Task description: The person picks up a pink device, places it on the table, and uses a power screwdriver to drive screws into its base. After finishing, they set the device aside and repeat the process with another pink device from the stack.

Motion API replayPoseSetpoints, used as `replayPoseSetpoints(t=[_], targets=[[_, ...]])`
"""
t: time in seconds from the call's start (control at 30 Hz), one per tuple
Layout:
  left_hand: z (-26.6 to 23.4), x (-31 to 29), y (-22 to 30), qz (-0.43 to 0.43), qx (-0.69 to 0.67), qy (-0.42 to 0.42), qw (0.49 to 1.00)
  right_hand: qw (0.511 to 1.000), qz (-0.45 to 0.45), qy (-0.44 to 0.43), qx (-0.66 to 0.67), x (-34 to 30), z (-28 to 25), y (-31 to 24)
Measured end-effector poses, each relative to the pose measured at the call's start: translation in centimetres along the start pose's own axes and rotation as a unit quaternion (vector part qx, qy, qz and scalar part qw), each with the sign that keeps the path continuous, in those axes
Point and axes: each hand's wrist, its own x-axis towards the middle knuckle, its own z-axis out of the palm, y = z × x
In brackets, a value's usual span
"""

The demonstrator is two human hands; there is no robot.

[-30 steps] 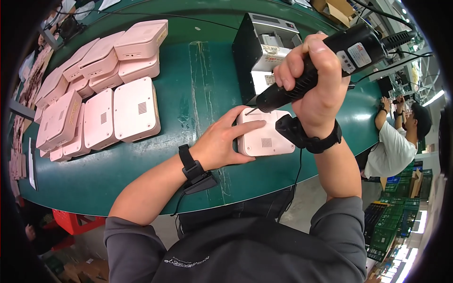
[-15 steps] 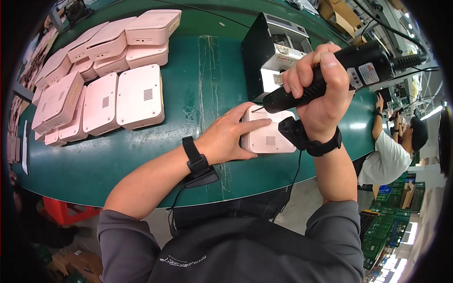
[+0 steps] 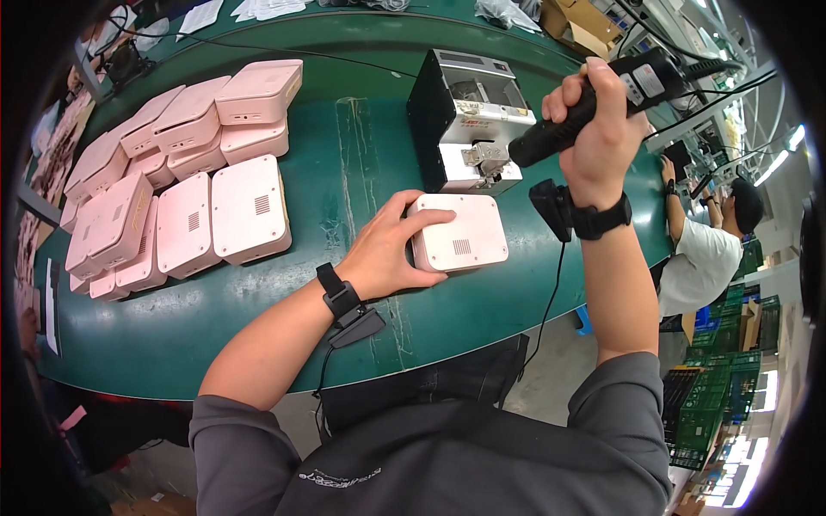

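A pale pink plastic case (image 3: 469,225) lies flat on the green table, its vented face with corner screw holes turned up. My left hand (image 3: 387,245) grips its left side, the thumb along the near edge and a finger across the top. My right hand (image 3: 598,129) is closed around a black electric screwdriver (image 3: 551,138) with a cable at its rear end. The screwdriver's nose is beside the front of a black and white screw feeder (image 3: 473,120). Its bit cannot be made out clearly against the feeder's metal outlet.
Several similar pale cases (image 3: 249,211) are stacked and leaned together on the left of the table (image 3: 327,344). A cardboard box (image 3: 581,26) and plastic bags stand at the far edge. On the right, a co-worker (image 3: 705,258) works at the same table; green crates (image 3: 705,413) stand behind.
The screwdriver has lifted away from the case's far left corner and moved over to the screw feeder's front. My left hand still holds the case.
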Motion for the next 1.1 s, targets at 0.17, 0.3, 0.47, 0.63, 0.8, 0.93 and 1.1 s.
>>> replayPoseSetpoints(t=[0.17, 0.3, 0.47, 0.63, 0.8, 0.93, 1.1], targets=[[0.1, -0.1, -0.1, 0.004, 0.005, 0.008, 1.0, 0.998, 0.039, 0.015, -0.042, 0.6, -0.3, 1.0], [0.0, -0.2, -0.5, 0.001, 0.009, 0.024, 1.0, 0.995, 0.088, -0.008, -0.042, -0.8, -1.5, 0.5], [0.0, 0.1, -0.3, 0.008, 0.01, 0.027, 1.0, 0.996, 0.082, -0.02, -0.029, -4.3, -3.8, -2.0], [0.0, 0.0, 0.0, -0.005, 0.008, 0.023, 1.0, 0.997, 0.073, -0.023, -0.033, -5.4, -4.7, -2.4], [0.2, 0.1, 0.1, -0.007, 0.009, 0.015, 1.0, 0.996, 0.082, -0.022, -0.026, -6.4, -5.1, -1.0], [0.1, 0.4, 0.3, 0.005, 0.021, 0.029, 0.999, 0.995, 0.096, -0.011, -0.022, -6.7, -5.2, -0.4], [0.1, 0.3, 0.2, -0.011, 0.014, 0.024, 1.0, 0.996, 0.089, -0.028, -0.008, -7.0, -5.4, -0.1]])
